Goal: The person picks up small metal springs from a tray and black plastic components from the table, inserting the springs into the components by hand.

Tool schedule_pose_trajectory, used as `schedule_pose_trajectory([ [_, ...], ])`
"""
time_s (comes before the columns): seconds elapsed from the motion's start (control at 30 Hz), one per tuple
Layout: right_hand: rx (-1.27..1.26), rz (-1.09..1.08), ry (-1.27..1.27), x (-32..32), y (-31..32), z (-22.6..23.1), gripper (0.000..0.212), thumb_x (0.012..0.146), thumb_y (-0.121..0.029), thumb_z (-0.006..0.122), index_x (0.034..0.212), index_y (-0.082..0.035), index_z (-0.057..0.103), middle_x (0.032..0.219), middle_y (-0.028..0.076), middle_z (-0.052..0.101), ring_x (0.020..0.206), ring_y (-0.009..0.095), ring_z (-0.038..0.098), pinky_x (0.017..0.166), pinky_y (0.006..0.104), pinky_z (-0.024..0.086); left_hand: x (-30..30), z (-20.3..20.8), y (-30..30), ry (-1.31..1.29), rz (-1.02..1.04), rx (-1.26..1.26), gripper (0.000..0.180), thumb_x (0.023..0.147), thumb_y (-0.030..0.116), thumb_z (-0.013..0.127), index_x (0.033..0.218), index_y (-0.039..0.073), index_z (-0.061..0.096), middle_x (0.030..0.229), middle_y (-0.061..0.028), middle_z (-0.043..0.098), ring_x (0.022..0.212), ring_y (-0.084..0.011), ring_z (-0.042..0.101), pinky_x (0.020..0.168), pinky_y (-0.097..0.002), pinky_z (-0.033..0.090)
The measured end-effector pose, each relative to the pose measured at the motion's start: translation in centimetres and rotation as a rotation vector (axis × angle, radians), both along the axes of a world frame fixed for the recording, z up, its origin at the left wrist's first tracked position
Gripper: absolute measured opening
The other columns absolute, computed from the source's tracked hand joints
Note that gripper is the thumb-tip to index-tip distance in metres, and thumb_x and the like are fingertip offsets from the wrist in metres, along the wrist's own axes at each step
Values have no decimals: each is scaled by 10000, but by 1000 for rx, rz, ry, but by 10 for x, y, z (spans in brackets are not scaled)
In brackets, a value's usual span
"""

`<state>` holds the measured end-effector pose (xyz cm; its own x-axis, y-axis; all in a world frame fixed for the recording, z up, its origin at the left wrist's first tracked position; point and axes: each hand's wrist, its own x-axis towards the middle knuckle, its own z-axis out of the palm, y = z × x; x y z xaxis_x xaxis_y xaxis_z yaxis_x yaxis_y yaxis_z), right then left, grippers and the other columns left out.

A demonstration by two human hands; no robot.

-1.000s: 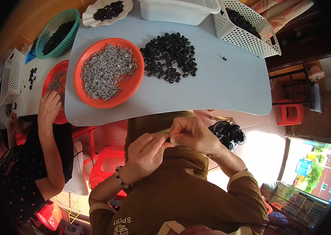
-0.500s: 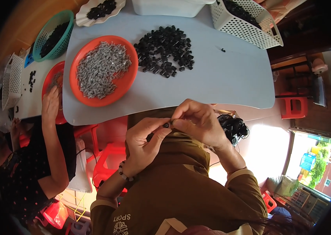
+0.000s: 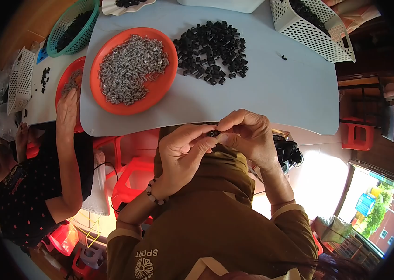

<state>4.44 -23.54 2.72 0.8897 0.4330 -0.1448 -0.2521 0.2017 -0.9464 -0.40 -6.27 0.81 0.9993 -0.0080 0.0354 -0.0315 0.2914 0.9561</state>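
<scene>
Just off the table's near edge, my two hands meet fingertip to fingertip. Between the thumb and forefinger of my left hand sits a small black plastic part with a hole in its end. My right hand pinches right against it; whatever lies between those fingertips is too small and covered to name. Beyond, on the table, a red-orange plate holds a heap of small metal springs. To its right spreads a loose pile of similar black parts.
A white perforated basket with black pieces stands far right, a lone black bit near it. At left, a co-worker's hand reaches into another red dish, near a green basket. Red stools stand below.
The view has shifted, so the table's things appear higher and further right. Both hands stay together, and the black part now shows more clearly between the fingertips.
</scene>
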Motion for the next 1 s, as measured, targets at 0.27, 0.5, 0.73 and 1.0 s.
schedule_pose_trajectory([
  [0.27,-3,-27,55,0,3,3,138,848,9,709,977,34,668,910,78,678,857,117,638,798,241,527,1,-8,2,-15,22,46,214,889,-31,640,1102,-40,657,991,-104,654,789,-109,633,664,-225,529],
  [0.5,73,4,262,8,1,2,157,846,6,712,998,21,677,923,72,689,848,104,645,784,229,537,3,-13,6,-47,76,91,213,849,-68,661,1058,-31,680,983,-113,673,795,-135,666,675,-234,547],
  [0.73,231,63,190,4,0,-14,117,845,12,711,956,23,673,907,64,686,842,100,637,771,230,530,4,-7,11,-238,126,386,258,786,-87,716,1030,-5,703,936,-98,684,744,-129,658,626,-233,543],
  [1.0,143,91,193,-1,0,-8,84,845,44,697,922,27,671,885,63,681,821,101,639,772,231,528,-3,0,12,-232,136,466,277,757,-90,733,1014,12,709,917,-88,681,709,-133,648,597,-235,532],
])
